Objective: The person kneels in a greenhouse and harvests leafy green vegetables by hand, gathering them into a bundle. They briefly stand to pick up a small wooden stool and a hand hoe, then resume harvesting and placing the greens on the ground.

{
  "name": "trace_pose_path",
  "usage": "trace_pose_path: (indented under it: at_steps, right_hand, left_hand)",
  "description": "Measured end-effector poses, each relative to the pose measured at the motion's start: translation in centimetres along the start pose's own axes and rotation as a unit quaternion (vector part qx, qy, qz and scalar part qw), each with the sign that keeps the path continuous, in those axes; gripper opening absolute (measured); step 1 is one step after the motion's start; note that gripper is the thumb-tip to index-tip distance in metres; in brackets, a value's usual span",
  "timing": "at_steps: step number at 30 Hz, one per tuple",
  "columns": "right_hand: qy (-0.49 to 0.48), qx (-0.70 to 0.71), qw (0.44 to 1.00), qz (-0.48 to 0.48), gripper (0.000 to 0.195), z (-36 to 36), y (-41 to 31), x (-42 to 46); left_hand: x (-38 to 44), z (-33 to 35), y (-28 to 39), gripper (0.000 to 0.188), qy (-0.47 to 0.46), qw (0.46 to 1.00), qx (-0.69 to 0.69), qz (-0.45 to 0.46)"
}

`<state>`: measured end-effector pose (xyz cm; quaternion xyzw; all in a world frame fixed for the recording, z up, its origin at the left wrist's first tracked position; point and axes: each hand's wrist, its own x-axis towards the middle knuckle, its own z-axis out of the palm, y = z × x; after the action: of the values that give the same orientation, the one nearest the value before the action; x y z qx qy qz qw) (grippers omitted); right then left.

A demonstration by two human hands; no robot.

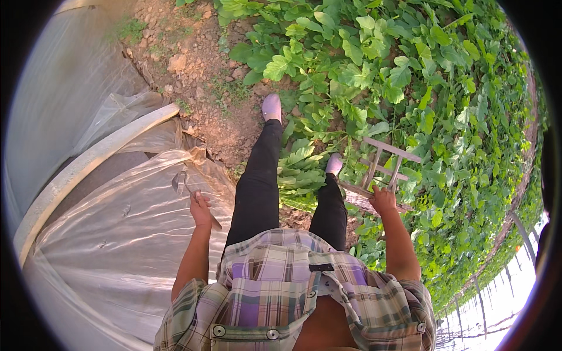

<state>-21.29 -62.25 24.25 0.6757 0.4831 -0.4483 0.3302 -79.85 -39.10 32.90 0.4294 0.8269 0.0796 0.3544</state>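
Note:
My left hand [200, 209] is closed around a short-handled hand tool [215, 223] that looks like a small hoe. Its thin curved neck and metal blade stick out ahead of the fingers, in front of the plastic sheeting. At the other side, my right hand [383, 201] grips a small wooden stool [392, 152] tipped on its side, legs pointing away from me. The stool's seat [361, 198] is near my right leg, partly hidden by the hand. It is held over green leafy plants; whether it touches them I cannot tell.
Clear plastic sheeting [127, 223] and a thick pale curved pole [99, 164] line the left side. Stony bare soil [206, 83] runs ahead, under my left shoe [271, 106]. Dense leafy crop [395, 74] covers the right. Flattened leaves [298, 175] lie between my legs.

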Motion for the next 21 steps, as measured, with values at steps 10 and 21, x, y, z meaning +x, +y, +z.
trace_pose_path:
  at_steps: [10,21]
  right_hand:
    - [0.034,0.148,0.978,0.144,0.046,-1.8,2.1,-4.8]
    - [0.145,0.301,0.908,0.252,0.069,0.4,6.9,-5.6]
  left_hand:
    - [15.1,-23.4,8.6,0.049,0.321,0.944,-0.008,0.074]
    - [21.7,-39.1,22.0,0.051,0.594,0.793,0.133,-0.017]
